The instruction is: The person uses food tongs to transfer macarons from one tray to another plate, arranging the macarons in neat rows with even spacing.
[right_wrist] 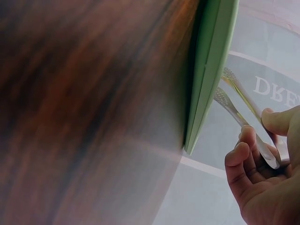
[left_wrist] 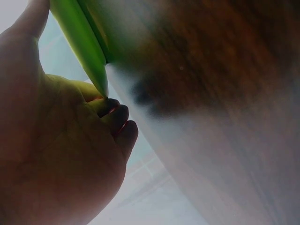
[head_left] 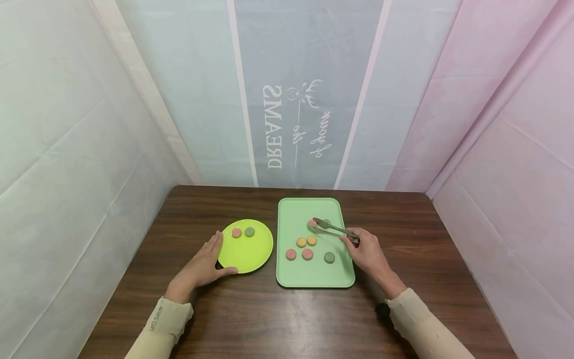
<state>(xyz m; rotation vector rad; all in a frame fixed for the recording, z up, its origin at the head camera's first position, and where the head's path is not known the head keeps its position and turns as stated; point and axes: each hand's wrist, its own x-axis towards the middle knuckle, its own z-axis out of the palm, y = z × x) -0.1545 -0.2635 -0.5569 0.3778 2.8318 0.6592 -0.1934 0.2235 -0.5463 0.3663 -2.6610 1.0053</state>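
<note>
At the left, a person's left hand (head_left: 202,262) lies spread along the rim of a yellow-green plate (head_left: 246,253), fingers fairly straight at its left side and thumb at its near edge. On the plate, toward its far side, a pink cookie (head_left: 236,233) sits just left of a green cookie (head_left: 249,232). Right of the plate, apart from it, is a pale green tray (head_left: 309,275) holding two pink cookies near its left side, two yellow cookies close together behind them, and a green one to the right. Farther back, the slightly parted tips of metal tongs (head_left: 334,228) flank another pink cookie; contact is unclear. A second green one is partly hidden behind the tongs. The right hand (head_left: 369,252), fingers curled, pinches the tongs' handle end over the tray's right edge. Everything rests on a brown desk (head_left: 291,319).
</note>
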